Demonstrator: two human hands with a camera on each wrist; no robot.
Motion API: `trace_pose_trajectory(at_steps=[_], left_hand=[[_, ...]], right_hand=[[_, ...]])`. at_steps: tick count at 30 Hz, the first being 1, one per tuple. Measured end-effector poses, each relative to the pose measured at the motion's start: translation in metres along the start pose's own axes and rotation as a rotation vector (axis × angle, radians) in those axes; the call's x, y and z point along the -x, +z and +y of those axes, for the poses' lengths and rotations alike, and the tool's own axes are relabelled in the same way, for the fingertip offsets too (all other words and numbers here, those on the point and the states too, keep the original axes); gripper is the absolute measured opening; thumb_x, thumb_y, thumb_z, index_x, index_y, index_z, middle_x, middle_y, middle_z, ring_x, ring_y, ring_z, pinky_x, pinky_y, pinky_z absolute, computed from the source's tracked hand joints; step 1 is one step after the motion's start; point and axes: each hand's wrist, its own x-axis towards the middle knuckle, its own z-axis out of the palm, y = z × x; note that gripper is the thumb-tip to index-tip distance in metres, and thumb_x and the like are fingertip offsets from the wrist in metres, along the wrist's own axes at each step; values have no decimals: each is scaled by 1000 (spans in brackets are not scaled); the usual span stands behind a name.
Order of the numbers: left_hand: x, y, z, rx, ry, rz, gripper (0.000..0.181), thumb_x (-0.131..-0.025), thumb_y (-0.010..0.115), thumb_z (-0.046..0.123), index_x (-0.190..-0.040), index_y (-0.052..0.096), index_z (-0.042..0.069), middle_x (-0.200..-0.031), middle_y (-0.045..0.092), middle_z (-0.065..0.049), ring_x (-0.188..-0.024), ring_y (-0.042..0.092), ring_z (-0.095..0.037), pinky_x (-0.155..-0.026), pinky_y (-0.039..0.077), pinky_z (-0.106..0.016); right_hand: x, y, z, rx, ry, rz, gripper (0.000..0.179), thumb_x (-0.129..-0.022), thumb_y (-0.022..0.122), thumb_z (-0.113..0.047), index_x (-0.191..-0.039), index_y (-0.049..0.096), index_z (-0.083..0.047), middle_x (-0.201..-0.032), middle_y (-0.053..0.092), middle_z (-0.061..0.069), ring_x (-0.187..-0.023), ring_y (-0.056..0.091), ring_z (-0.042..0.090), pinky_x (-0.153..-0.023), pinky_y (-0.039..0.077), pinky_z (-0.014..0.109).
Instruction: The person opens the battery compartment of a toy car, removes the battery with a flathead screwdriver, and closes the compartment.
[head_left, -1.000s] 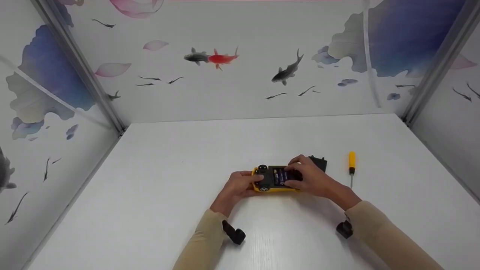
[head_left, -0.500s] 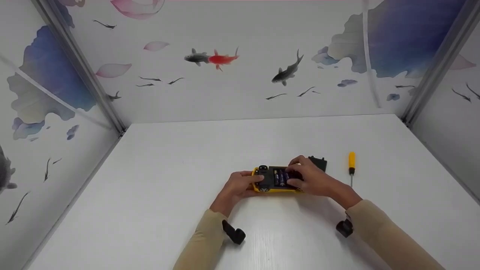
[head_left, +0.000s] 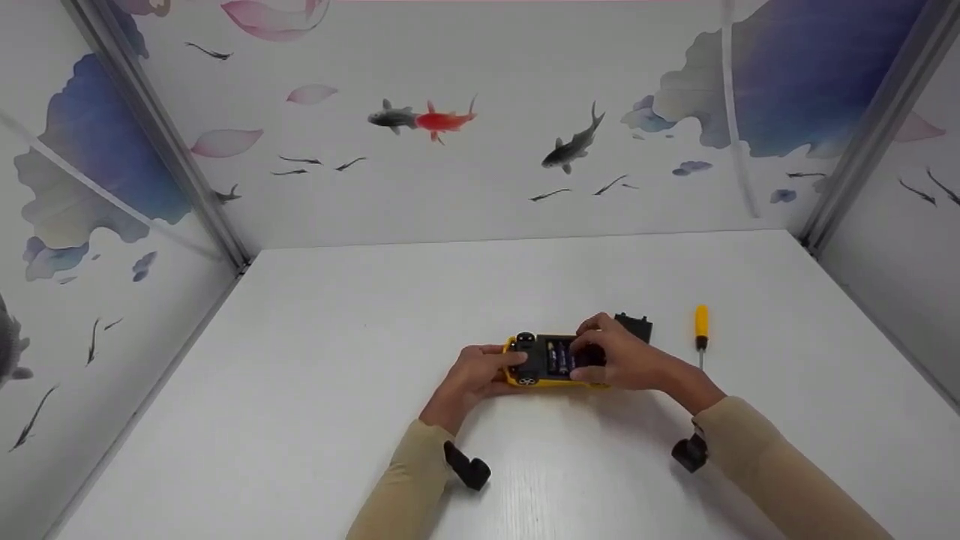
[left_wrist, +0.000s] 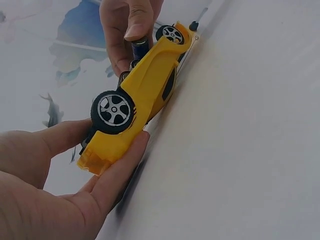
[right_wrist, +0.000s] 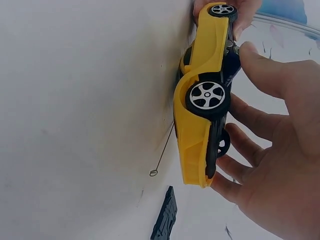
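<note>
A yellow toy car (head_left: 555, 381) lies upside down on the white table, its black underside and wheels facing up. My left hand (head_left: 474, 373) grips one end of it, thumb on the underside and fingers beneath the body. Several dark blue batteries (head_left: 553, 358) lie side by side in the open battery compartment. Over the compartment's other end, my right hand (head_left: 622, 356) pinches a battery (left_wrist: 140, 49) between thumb and fingers; in the left wrist view its end sticks up above the car's side. The right fingers hide part of the compartment.
A black battery cover (head_left: 637, 327) lies just behind the right hand. Farther right rests a screwdriver (head_left: 701, 324) with a yellow handle. A thin wire (right_wrist: 162, 150) with a looped end extends from the car in the right wrist view. Printed walls surround the table.
My right thumb and fingers have shifted slightly over the compartment around the battery. The left hand and the car stay nearly where they were.
</note>
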Motion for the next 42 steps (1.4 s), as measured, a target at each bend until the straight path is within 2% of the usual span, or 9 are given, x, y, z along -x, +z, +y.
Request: trace_pose_trajectory(at_steps=[9,17,26,31,38,42], left_hand=[[-1,0,-1,24,17,-31,61,-90,74,14,-141,49,-7,-129,62,-25,-113,68,-31,-92,59,-39],[-1,-1,-1,30,4,-16,64,-90,75,16,-142,47,-6,-130,62,-24,-113,68,-30,-90,60,-39],[-1,-1,-1,45,11,-42,62,-91,74,14,-142,48,-7,-132,61,-26,-115,67,-32,-92,59,-40],[0,0,1,47,9,-40,62,-90,75,14,-141,48,-7,-132,60,-25,-114,67,-31,-91,60,-39],[-1,-1,0,24,22,-44,61,-90,75,14,-141,48,-6,-129,62,-23,-112,68,-30,-91,60,-39],[-2,-1,-1,22,14,-36,61,-89,76,15,-141,49,-5,-129,62,-22,-112,68,-29,-91,60,-38]], right_hand=[[0,3,0,-42,45,9,54,-90,74,-42,-129,65,-5,-139,43,11,-125,43,30,-99,49,47],[0,7,2,-54,27,86,44,-89,76,-35,-122,71,-8,-138,49,12,-126,48,32,-100,49,50],[-2,0,-9,-23,62,37,50,-89,77,-32,-126,67,0,-138,46,19,-125,45,37,-101,50,54],[-5,-3,-11,-6,76,10,51,-87,78,-32,-126,67,-1,-139,44,22,-126,45,38,-104,48,56],[-4,-2,-9,-58,57,44,47,-82,83,-30,-117,65,-4,-131,46,21,-117,49,33,-99,50,52],[0,0,-9,-48,45,75,48,-81,84,-30,-117,65,-6,-131,50,19,-116,52,32,-97,52,51]])
